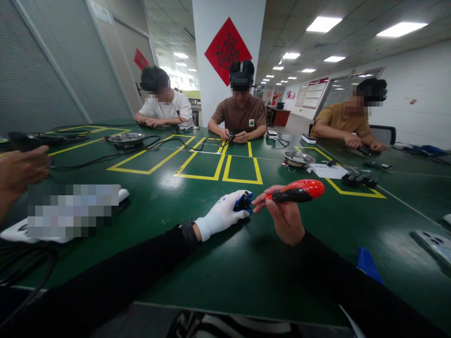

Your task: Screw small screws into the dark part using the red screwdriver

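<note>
My left hand, in a white glove with blue fingertips, is closed around a small black part with a round metallic end pointing up. Just to its right, my right hand is bare and grips a red and black screwdriver by the front of its handle. The handle's thick end points right, and its front end faces the black part. The screwdriver's tip is hard to make out between my hands.
The green table has yellow tape rectangles. Metal bowls, black parts, white paper and cables lie farther back. A phone is at right, a white device at left. Three people sit opposite; another person's hand is at left.
</note>
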{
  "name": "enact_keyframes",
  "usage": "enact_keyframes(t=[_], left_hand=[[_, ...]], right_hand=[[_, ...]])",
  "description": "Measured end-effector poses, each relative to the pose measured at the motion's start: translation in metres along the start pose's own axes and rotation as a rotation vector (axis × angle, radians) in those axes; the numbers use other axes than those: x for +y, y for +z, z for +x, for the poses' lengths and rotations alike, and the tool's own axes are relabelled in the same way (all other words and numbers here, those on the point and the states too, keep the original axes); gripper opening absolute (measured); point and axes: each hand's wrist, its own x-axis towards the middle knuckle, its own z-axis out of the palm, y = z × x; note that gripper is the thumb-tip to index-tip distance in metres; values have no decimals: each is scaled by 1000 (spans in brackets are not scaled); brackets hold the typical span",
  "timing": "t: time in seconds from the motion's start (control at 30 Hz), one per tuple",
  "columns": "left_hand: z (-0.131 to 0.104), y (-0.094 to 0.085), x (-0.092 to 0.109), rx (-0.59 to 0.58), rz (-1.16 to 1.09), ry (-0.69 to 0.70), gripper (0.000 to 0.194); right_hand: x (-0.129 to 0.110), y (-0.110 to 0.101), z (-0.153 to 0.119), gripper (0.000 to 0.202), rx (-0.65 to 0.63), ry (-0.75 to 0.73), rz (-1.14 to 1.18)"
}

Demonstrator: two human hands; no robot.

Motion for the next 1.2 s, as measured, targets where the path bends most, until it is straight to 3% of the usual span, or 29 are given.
enact_keyframes(t=[0.4, 0.6, 0.93, 1.2], left_hand=[[0, 0, -1, 2, 7, 27, 50], [0, 1, -2, -19, -49, -52, 51], [-1, -5, 8, -53, -89, -47, 33], [0, -7, 11, -48, -45, -42, 21]], right_hand=[[2, -2, 0, 13, -6, -30, 27], [3, 0, -1, 16, 13, -12, 30], [1, -1, 0, 17, 9, -20, 22], [-7, 3, 7, 15, 152, 84, 174]])
